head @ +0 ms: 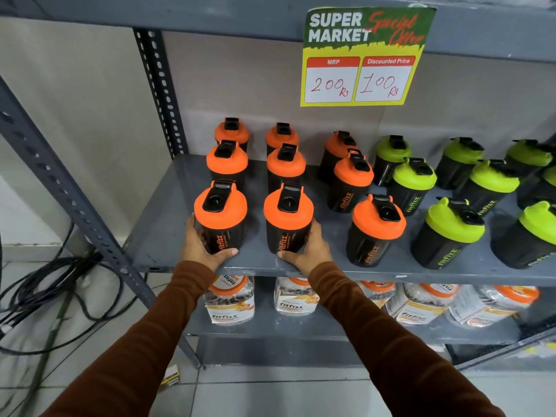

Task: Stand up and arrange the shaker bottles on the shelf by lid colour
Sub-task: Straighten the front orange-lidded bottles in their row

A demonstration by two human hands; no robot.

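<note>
Black shaker bottles stand upright on a grey metal shelf [162, 236]. Several with orange lids fill the left side in rows; several with green lids [454, 224] stand to the right. My left hand [200, 246] is wrapped around the front-left orange-lid bottle [221, 218] from its left and front. My right hand [307, 248] grips the second front orange-lid bottle [287, 218] from its right and front. Both bottles rest on the shelf near its front edge. A third front orange-lid bottle [374, 230] stands free to the right.
A yellow and green price sign [364, 55] hangs from the shelf above. Jars with orange lids [230, 299] fill the lower shelf. A perforated upright post [75, 203] frames the left side. Black cables [45, 284] lie on the tiled floor at left.
</note>
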